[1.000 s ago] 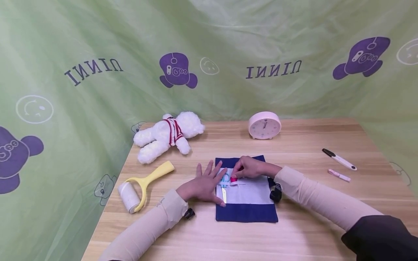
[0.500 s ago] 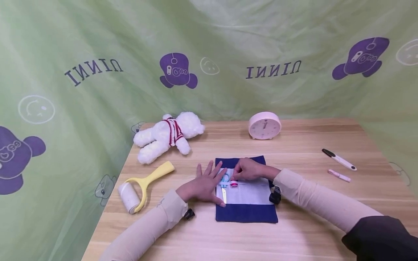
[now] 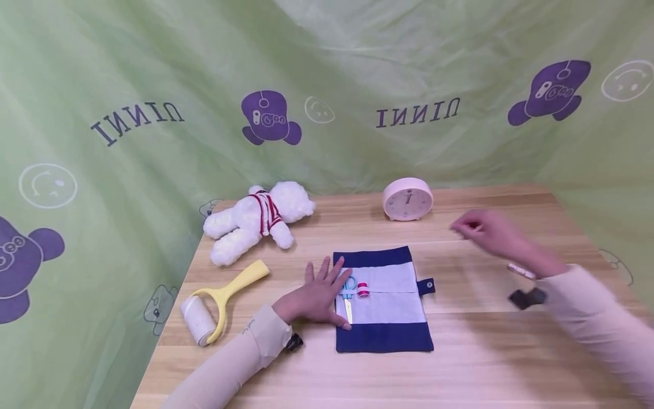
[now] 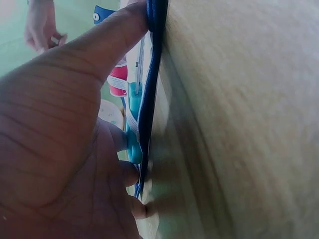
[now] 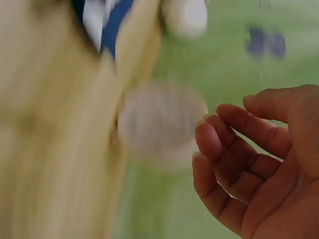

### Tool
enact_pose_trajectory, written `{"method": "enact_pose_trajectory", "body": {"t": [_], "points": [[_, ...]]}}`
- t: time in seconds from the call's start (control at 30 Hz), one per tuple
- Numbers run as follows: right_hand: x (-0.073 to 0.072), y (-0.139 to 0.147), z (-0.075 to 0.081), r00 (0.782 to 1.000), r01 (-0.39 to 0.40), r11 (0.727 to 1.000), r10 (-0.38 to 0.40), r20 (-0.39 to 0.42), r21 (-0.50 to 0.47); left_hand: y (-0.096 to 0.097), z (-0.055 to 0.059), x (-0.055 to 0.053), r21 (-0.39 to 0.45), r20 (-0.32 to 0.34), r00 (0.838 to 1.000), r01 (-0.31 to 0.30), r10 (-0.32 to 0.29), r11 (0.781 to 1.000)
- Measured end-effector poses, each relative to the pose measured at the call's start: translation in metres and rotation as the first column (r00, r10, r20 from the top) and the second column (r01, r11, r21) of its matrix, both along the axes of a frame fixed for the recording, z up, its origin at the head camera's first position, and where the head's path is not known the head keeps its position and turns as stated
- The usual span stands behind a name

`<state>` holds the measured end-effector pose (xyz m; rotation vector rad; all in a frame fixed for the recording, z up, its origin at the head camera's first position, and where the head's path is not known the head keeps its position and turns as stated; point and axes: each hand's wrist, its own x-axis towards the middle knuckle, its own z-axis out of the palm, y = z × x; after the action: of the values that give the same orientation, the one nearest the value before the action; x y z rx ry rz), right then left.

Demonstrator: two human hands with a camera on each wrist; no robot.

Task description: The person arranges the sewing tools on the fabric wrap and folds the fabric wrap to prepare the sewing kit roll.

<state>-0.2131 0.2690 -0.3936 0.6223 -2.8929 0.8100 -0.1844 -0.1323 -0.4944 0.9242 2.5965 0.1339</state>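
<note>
Resting left hand [image 3: 315,296], spread wide, on left edge of blue pouch [image 3: 382,337]. Holding right hand [image 3: 487,232] free, loosely bent, right of pouch. Showing scissors [image 3: 349,296] and red spool [image 3: 363,294] strapped inside pouch's left.

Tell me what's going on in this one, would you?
A person's left hand rests, spread, on the left edge of a cloth case lying open on the table. Inside, scissors and a red roll sit under a white band. The right hand is raised to the right of the case, its fingers loosely curled, holding nothing. Farther back are a bear and a clock; a roller lies to the left.
</note>
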Motion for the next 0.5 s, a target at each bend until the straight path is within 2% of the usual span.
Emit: {"method": "enact_pose_trajectory", "body": {"t": [0.07, 0.13, 0.2, 0.27, 0.37, 0.5], "points": [[0.0, 0.04, 0.009, 0.994, 0.083, 0.994, -0.077, -0.079, 0.069, 0.001, 0.001, -0.001, 0.003, 0.006, 1.0, 0.001, -0.001, 1.0], [-0.002, 0.077, 0.013, 0.982, 0.162, 0.977, -0.146, -0.119, 0.14, 0.001, 0.002, -0.002, 0.001, 0.016, 1.0, 0.001, -0.001, 1.0], [-0.005, 0.11, 0.012, 0.974, 0.215, 0.953, -0.192, -0.122, 0.214, 0.002, 0.003, -0.003, -0.004, 0.017, 1.0, 0.002, -0.002, 1.0], [-0.008, 0.137, 0.004, 0.974, 0.226, 0.938, -0.217, -0.064, 0.262, 0.001, 0.003, -0.004, -0.007, 0.013, 1.0, 0.0, 0.0, 1.0], [-0.01, 0.165, -0.016, 0.969, 0.197, 0.922, -0.235, 0.079, 0.334, 0.001, 0.002, -0.005, -0.011, 0.004, 1.0, -0.001, 0.001, 1.0], [-0.009, 0.18, -0.045, 0.941, 0.145, 0.922, -0.241, 0.239, 0.358, 0.001, 0.0, -0.004, -0.021, 0.013, 1.0, -0.004, 0.004, 1.0]]}}
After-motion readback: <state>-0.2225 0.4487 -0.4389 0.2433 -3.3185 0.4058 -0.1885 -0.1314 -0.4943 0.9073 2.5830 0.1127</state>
